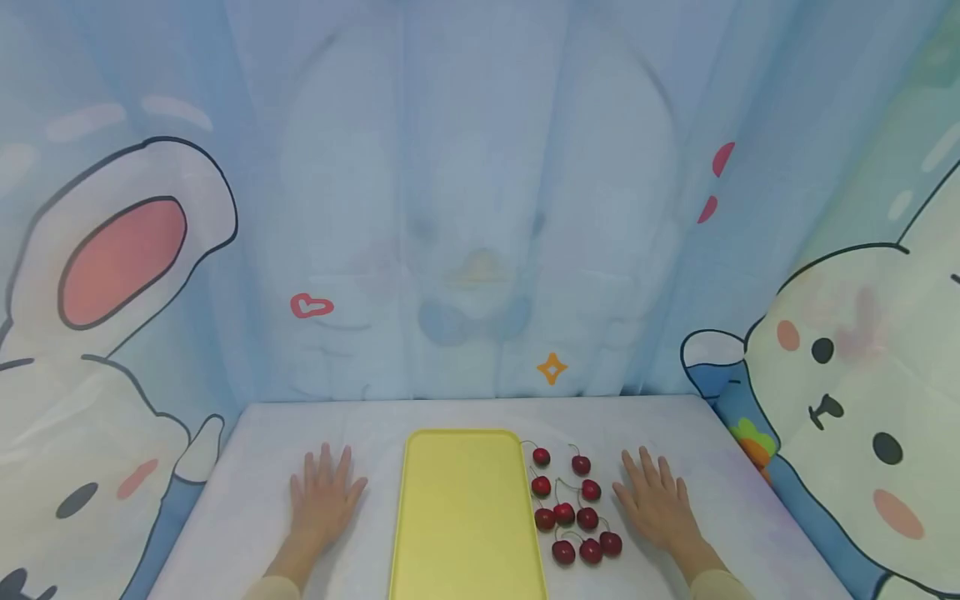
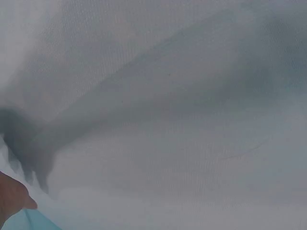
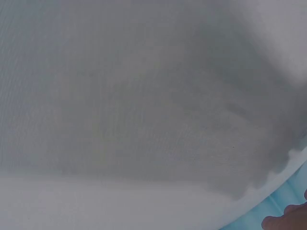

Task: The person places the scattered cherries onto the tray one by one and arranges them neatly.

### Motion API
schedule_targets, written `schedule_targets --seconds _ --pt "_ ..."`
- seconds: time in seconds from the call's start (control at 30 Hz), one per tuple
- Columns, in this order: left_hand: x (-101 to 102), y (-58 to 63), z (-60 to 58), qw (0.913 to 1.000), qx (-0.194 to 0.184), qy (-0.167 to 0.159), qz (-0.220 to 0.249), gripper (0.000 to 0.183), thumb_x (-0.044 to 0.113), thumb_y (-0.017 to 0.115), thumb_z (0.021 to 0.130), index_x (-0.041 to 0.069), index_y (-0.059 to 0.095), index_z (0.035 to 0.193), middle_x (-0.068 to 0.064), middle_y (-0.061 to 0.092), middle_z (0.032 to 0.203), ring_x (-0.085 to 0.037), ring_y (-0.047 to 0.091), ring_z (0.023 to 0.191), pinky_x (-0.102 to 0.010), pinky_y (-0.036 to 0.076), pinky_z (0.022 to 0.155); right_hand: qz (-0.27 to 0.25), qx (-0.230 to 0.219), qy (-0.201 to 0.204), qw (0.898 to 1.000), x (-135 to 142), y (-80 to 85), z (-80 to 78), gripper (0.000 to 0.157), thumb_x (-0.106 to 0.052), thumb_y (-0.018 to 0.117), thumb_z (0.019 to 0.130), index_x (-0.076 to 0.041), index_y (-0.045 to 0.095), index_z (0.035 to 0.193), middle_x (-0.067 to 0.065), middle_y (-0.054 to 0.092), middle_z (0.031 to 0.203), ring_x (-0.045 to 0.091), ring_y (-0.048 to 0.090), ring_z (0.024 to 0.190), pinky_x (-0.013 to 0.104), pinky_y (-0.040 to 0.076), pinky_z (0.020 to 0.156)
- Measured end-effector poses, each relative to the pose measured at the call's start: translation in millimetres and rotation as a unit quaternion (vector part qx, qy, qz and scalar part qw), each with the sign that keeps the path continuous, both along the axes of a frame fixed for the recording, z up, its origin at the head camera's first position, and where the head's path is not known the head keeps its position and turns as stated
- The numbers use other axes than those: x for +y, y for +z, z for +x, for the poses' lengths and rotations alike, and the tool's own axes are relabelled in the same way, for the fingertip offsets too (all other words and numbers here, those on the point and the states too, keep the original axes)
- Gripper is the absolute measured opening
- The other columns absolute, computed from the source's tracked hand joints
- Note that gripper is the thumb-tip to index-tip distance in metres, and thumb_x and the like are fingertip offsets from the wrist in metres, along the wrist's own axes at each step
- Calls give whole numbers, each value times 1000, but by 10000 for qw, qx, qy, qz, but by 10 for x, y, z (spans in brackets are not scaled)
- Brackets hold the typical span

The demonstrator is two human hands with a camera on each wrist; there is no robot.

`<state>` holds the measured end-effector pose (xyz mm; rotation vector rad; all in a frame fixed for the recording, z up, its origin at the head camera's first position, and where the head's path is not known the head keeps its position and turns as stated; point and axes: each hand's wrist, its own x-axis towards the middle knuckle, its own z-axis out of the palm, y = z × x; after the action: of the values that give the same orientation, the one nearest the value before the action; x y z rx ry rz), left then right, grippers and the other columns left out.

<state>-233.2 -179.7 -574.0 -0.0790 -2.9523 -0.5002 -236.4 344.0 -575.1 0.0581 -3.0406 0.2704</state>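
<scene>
My left hand [image 1: 325, 498] lies palm down with spread fingers on the white table, left of a yellow tray [image 1: 468, 508]. On the tray's other side my right hand [image 1: 657, 500] is flat too, fingers spread, just right of several dark red cherries [image 1: 587, 517] with stems. The cherries sit loosely grouped along the tray's right edge, and the tray's bare surface shows. Neither hand holds anything. In the left wrist view only a bit of the left hand [image 2: 13, 197] shows at the lower left corner; in the right wrist view, fingertips [image 3: 283, 221] show at the lower right.
The white tabletop [image 1: 750, 500] ends at the back against a pale blue curtain [image 1: 480, 167]. Cartoon rabbits are printed on the cloth at both sides. The tray runs out of the head view at the bottom. Shadows fall on the white cloth in both wrist views.
</scene>
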Motion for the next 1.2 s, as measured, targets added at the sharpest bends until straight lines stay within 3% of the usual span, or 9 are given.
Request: schedule_targets --seconds 0.17,0.33,0.53,0.77,1.0,1.2 --pt "50 -34 -34 9932 406 -602 906 59 28 62 96 -10 44 138 -34 37 144 -49 33 135 -60 28 113 8 -17 14 10000 -27 -5 -1 69 -43 49 99 -1 31 150 33 18 153 58 11 138 78 10 105" --pt "160 -152 -72 9737 251 -1218 1907 53 28 72 89 -1 55 130 -18 51 132 -37 47 127 -51 37 111 -28 -67 55 10000 -78 -24 21 69 -43 49 99 0 32 150 33 21 152 58 13 137 77 12 106" --pt "280 -260 -39 9588 168 -1799 2194 53 37 77 82 5 61 122 -6 58 122 -29 54 119 -48 40 108 -496 227 312 9980 -201 -20 15 60 -32 57 97 2 41 144 31 38 145 52 30 135 68 25 110" --pt "356 -217 -4 9577 149 -1809 2231 59 41 78 80 4 60 122 -8 58 123 -31 53 120 -50 39 108 -1467 46 235 9889 -351 21 -40 46 -23 67 92 -5 54 133 21 51 132 39 50 122 58 44 102" --pt "371 -208 0 9554 134 -1811 2330 56 37 79 79 4 60 121 -7 59 122 -30 54 120 -48 40 108 -1626 -183 245 9862 -369 17 -64 38 -18 72 88 -10 60 123 12 57 123 31 59 111 50 53 94" --pt "355 -189 5 9469 107 -1924 2573 57 33 81 77 3 61 121 -8 60 122 -31 55 120 -49 40 108 -1775 -404 277 9829 -332 -1 -85 38 -15 73 87 -11 61 122 9 59 120 28 59 111 45 55 92"
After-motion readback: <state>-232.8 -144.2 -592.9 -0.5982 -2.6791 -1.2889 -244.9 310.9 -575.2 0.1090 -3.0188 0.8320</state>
